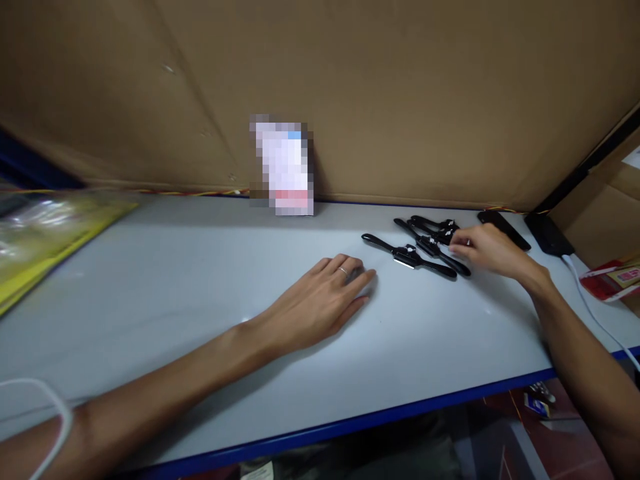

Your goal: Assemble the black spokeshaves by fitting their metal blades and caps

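Three black spokeshaves with long handles lie close together on the right side of the table. The nearest spokeshave [410, 257] shows a bright blade edge. The middle spokeshave [429, 247] lies just behind it, and the farthest spokeshave [443, 230] is partly covered by my right hand [493, 250]. That hand's fingers are closed around the farthest one's right end, whose handle is hidden. My left hand [333, 293], with a ring on one finger, rests palm down on the table left of the tools. Its fingers are loosely bent and apart, holding nothing.
A pale table [175, 280] with a blue front edge runs across. Cardboard [400, 100] walls the back, where a blurred-out card [287, 167] leans. Black flat objects [505, 230] and a white cable [590, 300] are at right; yellow plastic-wrapped packaging [50, 233] is at left.
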Motion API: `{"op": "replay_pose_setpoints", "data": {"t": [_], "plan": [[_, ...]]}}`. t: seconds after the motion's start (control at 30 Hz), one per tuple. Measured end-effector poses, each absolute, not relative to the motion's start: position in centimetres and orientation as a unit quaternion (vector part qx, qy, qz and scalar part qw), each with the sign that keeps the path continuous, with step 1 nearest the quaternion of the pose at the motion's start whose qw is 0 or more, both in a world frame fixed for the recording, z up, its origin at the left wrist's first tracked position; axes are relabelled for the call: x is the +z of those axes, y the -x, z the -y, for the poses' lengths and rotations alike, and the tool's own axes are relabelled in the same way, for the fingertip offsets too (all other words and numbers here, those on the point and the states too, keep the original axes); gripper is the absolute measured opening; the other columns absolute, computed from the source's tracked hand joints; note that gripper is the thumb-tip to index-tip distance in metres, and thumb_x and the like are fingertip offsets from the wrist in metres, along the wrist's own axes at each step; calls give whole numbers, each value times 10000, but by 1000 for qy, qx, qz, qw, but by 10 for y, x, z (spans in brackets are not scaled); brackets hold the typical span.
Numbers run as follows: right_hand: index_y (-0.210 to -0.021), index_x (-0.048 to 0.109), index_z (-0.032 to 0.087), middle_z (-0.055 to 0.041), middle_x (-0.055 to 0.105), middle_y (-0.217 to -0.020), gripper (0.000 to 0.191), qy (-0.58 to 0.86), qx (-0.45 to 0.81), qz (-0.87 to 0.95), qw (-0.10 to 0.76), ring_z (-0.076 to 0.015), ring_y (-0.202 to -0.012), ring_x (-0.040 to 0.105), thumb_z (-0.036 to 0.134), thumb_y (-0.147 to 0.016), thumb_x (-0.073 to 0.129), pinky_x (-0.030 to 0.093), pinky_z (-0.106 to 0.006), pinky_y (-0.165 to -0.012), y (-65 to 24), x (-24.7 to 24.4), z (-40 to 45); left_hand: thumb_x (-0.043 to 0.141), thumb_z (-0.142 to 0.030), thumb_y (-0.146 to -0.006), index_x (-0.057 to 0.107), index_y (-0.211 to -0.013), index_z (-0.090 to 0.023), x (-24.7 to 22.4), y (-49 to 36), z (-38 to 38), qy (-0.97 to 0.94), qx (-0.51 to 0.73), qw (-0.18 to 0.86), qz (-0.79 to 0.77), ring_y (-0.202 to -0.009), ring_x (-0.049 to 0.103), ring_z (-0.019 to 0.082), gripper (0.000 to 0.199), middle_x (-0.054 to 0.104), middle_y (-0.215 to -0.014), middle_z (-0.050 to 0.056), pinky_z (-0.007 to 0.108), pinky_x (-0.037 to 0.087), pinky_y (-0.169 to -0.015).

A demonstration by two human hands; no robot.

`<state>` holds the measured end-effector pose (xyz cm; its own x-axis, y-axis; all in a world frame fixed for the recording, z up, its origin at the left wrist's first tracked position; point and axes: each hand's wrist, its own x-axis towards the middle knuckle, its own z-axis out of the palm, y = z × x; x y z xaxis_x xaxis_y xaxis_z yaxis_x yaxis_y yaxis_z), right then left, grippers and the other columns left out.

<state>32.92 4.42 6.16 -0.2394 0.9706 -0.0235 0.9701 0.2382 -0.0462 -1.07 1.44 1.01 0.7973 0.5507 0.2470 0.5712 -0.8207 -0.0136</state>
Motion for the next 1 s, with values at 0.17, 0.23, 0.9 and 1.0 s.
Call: {"op": "replay_pose_setpoints", "data": {"t": [0.17,0.23,0.9,1.0], "plan": [[-1132,714,182,-103,747,-1082,288,687,-70,721,58,-285,-987,666,275,-902,570,447,-344,-781,-362,52,-65,343,-324,-1045,555,-1275,-153,9,11,-15,948,-115,39,295,-1063,539,280,357,563,-1169,144,466,514,-900],[-1199,700,178,-125,719,-1190,346,683,-65,726,45,-304,-1079,651,244,-875,597,456,-359,-847,-373,43,-72,344,-321,-1045,553,-1277,-153,9,11,-15,948,-114,40,294,-1069,537,282,355,562,-1170,144,467,512,-902],[-941,714,166,-127,717,-925,192,675,-8,731,-101,-242,-834,657,278,-887,567,410,-294,-675,-390,39,-81,343,-313,-1046,555,-1263,-158,11,10,-15,949,-94,47,296,-1081,530,277,341,564,-1172,141,447,503,-898],[-912,703,159,-134,702,-895,199,677,-18,727,-115,-233,-794,645,275,-906,541,387,-289,-637,-386,40,-78,342,-312,-1046,559,-1258,-159,11,11,-15,949,-97,45,296,-1080,530,275,340,565,-1170,140,447,502,-903]]}}
